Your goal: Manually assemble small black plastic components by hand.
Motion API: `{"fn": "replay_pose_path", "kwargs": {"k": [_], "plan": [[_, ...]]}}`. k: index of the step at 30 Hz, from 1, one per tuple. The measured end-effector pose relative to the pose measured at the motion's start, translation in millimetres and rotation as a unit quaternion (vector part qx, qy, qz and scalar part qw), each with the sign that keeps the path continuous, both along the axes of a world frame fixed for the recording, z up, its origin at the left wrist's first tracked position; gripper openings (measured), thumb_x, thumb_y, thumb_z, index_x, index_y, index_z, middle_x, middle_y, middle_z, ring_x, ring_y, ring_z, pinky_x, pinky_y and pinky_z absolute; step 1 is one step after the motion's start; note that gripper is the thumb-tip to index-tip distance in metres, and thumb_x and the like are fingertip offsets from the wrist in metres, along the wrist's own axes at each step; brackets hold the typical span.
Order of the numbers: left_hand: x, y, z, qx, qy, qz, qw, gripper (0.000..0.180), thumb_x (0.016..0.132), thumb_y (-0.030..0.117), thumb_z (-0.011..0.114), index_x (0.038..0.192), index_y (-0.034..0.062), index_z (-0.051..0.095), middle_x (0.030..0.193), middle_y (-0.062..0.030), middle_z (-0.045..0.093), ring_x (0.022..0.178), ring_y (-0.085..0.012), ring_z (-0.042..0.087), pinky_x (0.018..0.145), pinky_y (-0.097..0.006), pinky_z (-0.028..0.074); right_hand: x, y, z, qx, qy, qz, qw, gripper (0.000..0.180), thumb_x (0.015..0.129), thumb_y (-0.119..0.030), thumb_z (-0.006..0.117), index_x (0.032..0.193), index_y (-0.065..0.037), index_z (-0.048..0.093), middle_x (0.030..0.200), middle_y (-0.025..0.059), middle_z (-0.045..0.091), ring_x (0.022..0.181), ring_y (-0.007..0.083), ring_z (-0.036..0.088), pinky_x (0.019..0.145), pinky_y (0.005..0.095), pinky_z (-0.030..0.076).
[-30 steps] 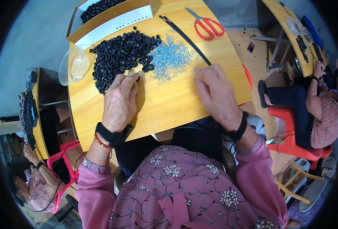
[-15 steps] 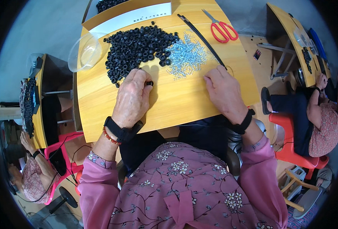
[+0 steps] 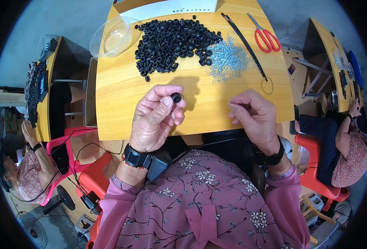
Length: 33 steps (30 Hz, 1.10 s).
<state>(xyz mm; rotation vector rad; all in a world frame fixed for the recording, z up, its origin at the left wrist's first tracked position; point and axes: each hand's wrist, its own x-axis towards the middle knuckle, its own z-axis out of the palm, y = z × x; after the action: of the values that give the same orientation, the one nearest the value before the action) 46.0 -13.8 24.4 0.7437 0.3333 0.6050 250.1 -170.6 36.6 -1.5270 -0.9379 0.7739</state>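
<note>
My left hand (image 3: pixel 152 120) is raised over the near part of the table, pinching a round black bead (image 3: pixel 176 98) with a hole in it between thumb and fingertips. To its right, my right hand (image 3: pixel 256 116) has thumb and forefinger pressed together on a tiny pale piece too small to make out. Beyond the left hand lies a wide heap of black beads (image 3: pixel 167 45) of mixed shapes. Touching the heap's right side, a pile of tiny shiny bluish-silver pieces (image 3: pixel 229 62) spreads over the yellow wooden table (image 3: pixel 125 108).
A clear plastic tub (image 3: pixel 113 39) stands at the table's left edge, and a white-sided box (image 3: pixel 167 10) at the back. On the right lie a thin black rod (image 3: pixel 245 43), a thin ring (image 3: pixel 267 86) and red-handled scissors (image 3: pixel 267 39). Other people sit at tables on both sides.
My left hand has lifted away from the black heap toward me, the bead now showing at its fingertips. My right hand has drawn back from the rod's end. The view has shifted.
</note>
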Motion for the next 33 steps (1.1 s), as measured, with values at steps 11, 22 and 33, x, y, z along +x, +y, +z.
{"fn": "replay_pose_path", "kwargs": {"k": [11,22,33], "plan": [[-1.7,-13.8,-16.6,0.181,0.130,0.076,0.972,0.026,0.095,0.011,0.069,0.116,-0.0019,0.063,0.090,-0.0025,0.066,0.072,-0.0063,0.058,0.065,-0.021,0.050,-37.8,59.8,9.2,0.129,-0.080,0.077,0.985,0.012,0.086,0.003,0.067,0.096,-0.003,0.068,0.076,0.0066,0.060,0.067,0.0177,0.060,0.060,0.0302,0.047],[-4.7,-9.4,-22.9,0.171,0.137,0.077,0.973,0.017,0.095,0.007,0.066,0.109,-0.0028,0.065,0.084,-0.0021,0.066,0.069,-0.0057,0.056,0.062,-0.020,0.048,-46.5,69.7,6.2,0.117,-0.159,0.125,0.972,0.022,0.088,0.001,0.064,0.107,-0.008,0.071,0.079,0.0080,0.060,0.074,0.0238,0.060,0.065,0.0335,0.048],[-8.3,-6.7,-27.2,0.102,0.091,0.064,0.989,0.022,0.097,0.012,0.066,0.114,-0.0028,0.063,0.096,-0.0073,0.069,0.075,-0.0078,0.061,0.064,-0.021,0.050,-44.5,66.8,-1.2,0.099,-0.084,0.121,0.984,0.029,0.088,0.003,0.063,0.114,-0.006,0.069,0.083,0.0090,0.058,0.077,0.0222,0.061,0.066,0.0310,0.049]]}}
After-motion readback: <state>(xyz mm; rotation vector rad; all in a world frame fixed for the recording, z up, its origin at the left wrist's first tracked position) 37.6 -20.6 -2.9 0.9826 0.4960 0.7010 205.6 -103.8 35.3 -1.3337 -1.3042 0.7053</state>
